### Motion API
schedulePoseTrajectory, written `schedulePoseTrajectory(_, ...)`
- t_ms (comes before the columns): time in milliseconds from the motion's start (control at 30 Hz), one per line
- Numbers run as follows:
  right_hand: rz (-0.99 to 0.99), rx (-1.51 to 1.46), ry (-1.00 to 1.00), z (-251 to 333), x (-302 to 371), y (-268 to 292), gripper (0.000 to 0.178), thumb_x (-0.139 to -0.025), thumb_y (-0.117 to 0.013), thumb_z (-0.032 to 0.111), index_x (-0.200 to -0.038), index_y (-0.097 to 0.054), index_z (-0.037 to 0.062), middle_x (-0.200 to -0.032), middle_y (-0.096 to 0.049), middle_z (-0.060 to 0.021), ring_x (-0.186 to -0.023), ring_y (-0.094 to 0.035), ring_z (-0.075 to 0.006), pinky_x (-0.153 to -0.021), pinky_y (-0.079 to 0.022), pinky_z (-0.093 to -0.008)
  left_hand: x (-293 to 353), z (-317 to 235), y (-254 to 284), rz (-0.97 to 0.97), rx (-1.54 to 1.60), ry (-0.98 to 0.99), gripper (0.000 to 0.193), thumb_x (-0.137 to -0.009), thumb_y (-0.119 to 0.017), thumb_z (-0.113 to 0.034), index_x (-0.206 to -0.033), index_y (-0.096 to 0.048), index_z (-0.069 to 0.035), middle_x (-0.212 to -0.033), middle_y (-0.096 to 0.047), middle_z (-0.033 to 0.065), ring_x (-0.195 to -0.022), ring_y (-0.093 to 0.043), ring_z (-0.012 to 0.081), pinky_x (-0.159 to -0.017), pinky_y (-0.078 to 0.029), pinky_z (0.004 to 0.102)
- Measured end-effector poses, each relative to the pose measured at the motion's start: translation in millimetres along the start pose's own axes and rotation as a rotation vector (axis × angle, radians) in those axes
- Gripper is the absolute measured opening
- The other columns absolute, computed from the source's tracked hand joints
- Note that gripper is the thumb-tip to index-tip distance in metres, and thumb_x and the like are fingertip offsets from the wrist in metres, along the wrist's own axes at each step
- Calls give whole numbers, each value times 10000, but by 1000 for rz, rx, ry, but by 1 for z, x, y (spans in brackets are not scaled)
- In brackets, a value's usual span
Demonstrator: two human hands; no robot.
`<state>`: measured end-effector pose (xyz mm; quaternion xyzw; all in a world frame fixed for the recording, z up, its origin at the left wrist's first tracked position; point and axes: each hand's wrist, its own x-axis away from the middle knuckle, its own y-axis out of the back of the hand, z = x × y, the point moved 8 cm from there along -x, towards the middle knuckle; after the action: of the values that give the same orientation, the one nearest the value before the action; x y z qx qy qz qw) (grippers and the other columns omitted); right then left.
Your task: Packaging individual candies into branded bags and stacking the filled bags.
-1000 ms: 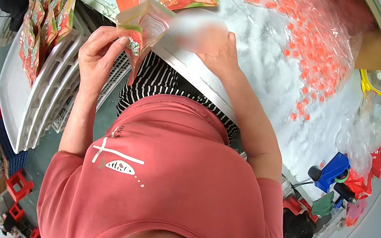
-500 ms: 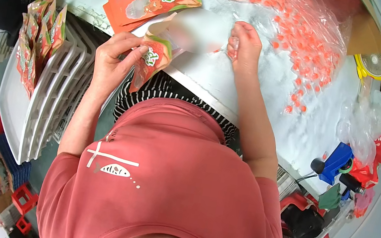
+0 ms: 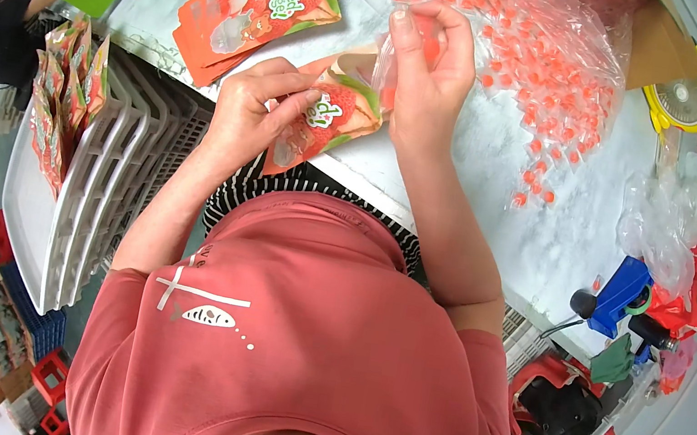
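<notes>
Pouch [image 3: 333, 119] apparently in left grip [image 3: 254, 107]

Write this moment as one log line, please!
left grip: holds printed pouch; right grip: holds wrapped orange pieces, beside pouch; table: flat pouches, scattered orange pieces; beside table: more pouches on white tray

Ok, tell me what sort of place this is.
Likely a small packing workshop: loose wrapped orange-red pieces heaped on the table, flat printed pouches stacked nearby, and more pouches on a stack of white trays.
</notes>
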<state>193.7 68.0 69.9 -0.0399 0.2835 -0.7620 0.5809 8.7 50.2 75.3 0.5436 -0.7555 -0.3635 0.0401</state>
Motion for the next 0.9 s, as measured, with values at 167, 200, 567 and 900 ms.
schedulePoseTrajectory(167,13,210,3,-2,10,18,137,-929,-694,120,-984,-589,51,-859,-612,5,-703,-544,-36,-586,-429,-191,1,8,-5,4,115,67,151,-842,-727,-42,-990,-742,-12,-774,-650,85,-681,-614,166,-625,-487,296)
schedulePoseTrajectory(200,10,212,2,-4,9,19,137,-929,-694,120,-984,-589,51,-859,-612,5,-703,-544,-36,-586,-429,-191,1,6,-8,43,100,73,130,-849,-722,-34,-973,-740,2,-780,-660,83,-711,-622,163,-658,-487,296)
schedulePoseTrajectory(567,125,532,258,9,13,13,172,-1013,-539,136,-1042,-637,-3,-982,-604,-21,-794,-518,-43,-680,-414,-191,-1,7,-12,55,72,51,140,-845,-724,-34,-980,-740,-2,-751,-627,81,-650,-585,160,-597,-465,285)
schedulePoseTrajectory(900,407,680,340,39,50,-6,355,-1042,-378,142,-1319,-532,-18,-1310,-564,-183,-1226,-546,-238,-1019,-446,-336,-1,-2,-5,15,122,31,139,-842,-731,-26,-978,-744,-2,-798,-658,89,-729,-636,169,-660,-493,282)
